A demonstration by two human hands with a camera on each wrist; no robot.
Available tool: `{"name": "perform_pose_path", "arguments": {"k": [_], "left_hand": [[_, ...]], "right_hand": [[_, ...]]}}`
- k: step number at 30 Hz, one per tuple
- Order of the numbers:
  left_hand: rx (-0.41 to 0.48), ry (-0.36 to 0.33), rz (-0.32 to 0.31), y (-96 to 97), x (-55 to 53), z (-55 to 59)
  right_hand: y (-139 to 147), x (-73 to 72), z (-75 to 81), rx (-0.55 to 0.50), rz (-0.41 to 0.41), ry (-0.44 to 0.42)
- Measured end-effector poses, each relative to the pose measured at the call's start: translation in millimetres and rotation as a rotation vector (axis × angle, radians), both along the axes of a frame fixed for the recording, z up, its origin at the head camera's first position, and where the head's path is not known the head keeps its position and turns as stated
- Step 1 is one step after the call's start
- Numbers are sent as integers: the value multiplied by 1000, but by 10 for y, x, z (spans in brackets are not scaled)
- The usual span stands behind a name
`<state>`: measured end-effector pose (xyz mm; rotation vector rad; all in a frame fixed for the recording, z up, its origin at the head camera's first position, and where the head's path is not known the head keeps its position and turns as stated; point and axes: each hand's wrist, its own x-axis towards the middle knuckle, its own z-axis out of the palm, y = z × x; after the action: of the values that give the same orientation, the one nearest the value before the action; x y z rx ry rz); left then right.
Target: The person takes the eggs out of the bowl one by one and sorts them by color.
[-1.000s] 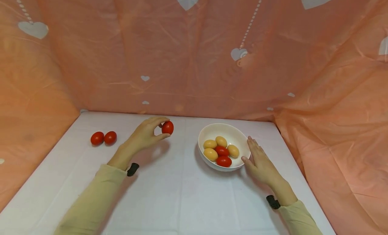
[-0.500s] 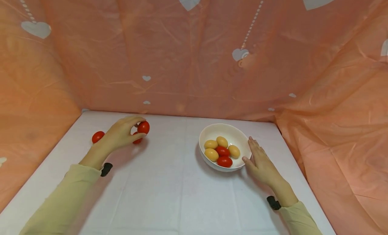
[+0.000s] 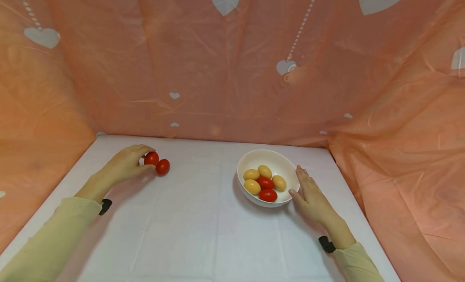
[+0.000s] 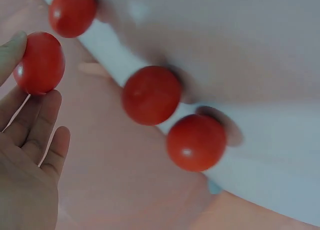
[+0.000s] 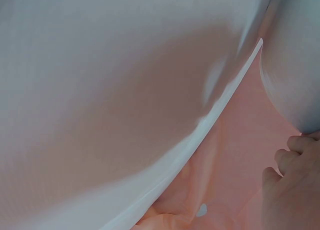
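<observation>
In the head view my left hand (image 3: 125, 164) is at the table's left, pinching a red egg (image 3: 151, 158) between thumb and fingertips. Close by its front right is another red egg (image 3: 162, 167). The left wrist view shows the held egg (image 4: 41, 63) and three more on the table, among them a red egg (image 4: 151, 95); two of these are hidden behind my hand in the head view. Fairly straight fingers of my right hand (image 3: 314, 201) rest along the right side of a white bowl (image 3: 263, 154), thumb at its rim. Inside lie several yellow eggs (image 3: 252, 187) and two red eggs (image 3: 268, 195).
A white cloth covers the table (image 3: 192, 225). Orange sheeting (image 3: 225, 72) with pale hearts hangs behind it and along both sides. White tabletop lies between my left hand and the bowl.
My left hand has moved left and somewhat down with the held egg, to beside another red egg. It now covers the two eggs at far left. My right hand and the bowl stay put.
</observation>
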<state>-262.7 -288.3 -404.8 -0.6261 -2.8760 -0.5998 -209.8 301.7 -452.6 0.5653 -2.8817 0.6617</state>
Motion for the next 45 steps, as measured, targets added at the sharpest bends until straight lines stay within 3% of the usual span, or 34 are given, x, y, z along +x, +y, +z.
{"name": "perform_pose_path", "arguments": {"k": [5, 20, 32, 45], "left_hand": [[-19, -59, 8, -87, -24, -67], [-68, -71, 5, -182, -115, -218], [-117, -103, -1, -180, -150, -265], [-101, -147, 19, -167, -190, -266]], "right_hand": [[-14, -4, 2, 10, -6, -10], [-16, -7, -28, 12, 4, 7], [-23, 1, -13, 10, 6, 15], [-5, 5, -2, 15, -1, 17]]}}
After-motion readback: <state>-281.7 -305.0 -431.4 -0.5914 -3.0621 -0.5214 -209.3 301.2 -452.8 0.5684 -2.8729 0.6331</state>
